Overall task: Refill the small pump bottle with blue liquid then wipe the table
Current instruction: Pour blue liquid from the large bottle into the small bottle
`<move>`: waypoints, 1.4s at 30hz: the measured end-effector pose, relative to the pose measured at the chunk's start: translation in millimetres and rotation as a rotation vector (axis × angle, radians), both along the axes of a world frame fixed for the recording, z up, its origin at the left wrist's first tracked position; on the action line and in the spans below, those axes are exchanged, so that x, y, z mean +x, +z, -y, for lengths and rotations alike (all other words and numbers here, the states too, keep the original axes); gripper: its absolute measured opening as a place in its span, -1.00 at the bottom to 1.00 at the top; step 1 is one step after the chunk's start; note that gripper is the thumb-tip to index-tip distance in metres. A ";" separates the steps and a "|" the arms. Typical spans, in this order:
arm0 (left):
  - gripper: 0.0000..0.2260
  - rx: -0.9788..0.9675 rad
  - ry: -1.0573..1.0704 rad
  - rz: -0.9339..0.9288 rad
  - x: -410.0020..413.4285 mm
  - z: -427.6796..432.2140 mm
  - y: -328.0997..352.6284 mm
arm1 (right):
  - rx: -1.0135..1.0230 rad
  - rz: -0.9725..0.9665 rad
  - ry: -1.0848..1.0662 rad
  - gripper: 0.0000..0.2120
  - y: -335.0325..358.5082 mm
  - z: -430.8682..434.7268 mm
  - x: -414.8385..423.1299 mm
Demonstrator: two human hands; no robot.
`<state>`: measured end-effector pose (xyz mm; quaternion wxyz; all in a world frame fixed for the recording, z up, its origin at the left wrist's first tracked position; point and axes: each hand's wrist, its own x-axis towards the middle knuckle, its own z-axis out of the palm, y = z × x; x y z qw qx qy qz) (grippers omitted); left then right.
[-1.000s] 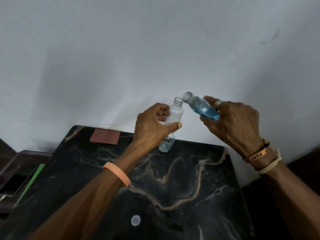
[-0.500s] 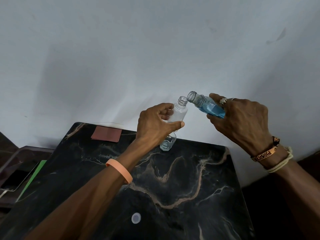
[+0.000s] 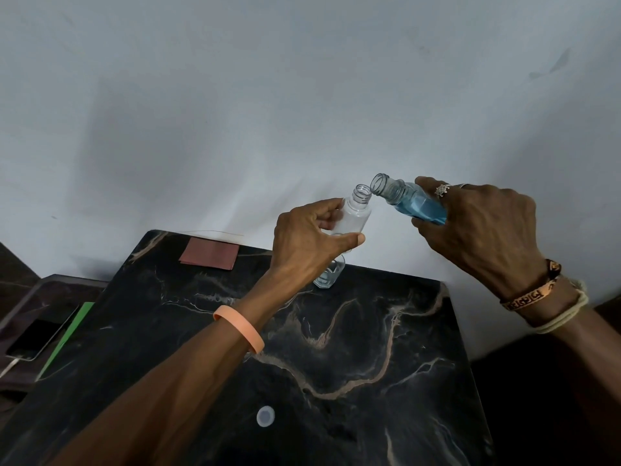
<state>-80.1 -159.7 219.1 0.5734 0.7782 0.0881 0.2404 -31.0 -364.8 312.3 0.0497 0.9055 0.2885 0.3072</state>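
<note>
Holding the small bottle (image 3: 357, 215) in your left hand (image 3: 309, 245), you keep it upright above the far edge of the table (image 3: 336, 348). The thumb passes under and in front of its body and the fingers are curled behind it, so the hand is closed around the bottle. Its cap is off, the threaded neck is open at the top, and the inside looks clear (I see no blue in it).

Your right hand (image 3: 484, 230) is closed around the bigger bottle (image 3: 408, 200), which carries the blue liquid. This bottle is tilted, its open mouth pointing left and a little upward, and the rim of the mouth is just beside the neck of the small bottle, maybe touching it; I cannot tell this for sure. The blue liquid sits in the lower part, near your fingers, and the neck part looks empty.

On the table, under your left hand, a small clear container (image 3: 331, 275) stands near the far edge. A brown cloth (image 3: 210, 253) lies flat at the far left corner. A small white round cap (image 3: 265, 416) lies on the near part of the table, well apart from the bottles. To the left of the table, lower, a phone (image 3: 37, 336) lies beside a green sheet (image 3: 67, 334).
</note>
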 end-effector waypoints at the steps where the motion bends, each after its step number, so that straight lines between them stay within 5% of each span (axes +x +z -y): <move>1: -0.46 0.000 0.001 0.001 0.7 0.2 -0.8 | -0.005 -0.003 0.000 -0.51 0.3 0.4 0.0; 42: -0.45 -0.033 -0.010 0.000 -1.1 9.5 -8.1 | -0.091 0.015 -0.019 -0.53 2.1 8.4 -4.0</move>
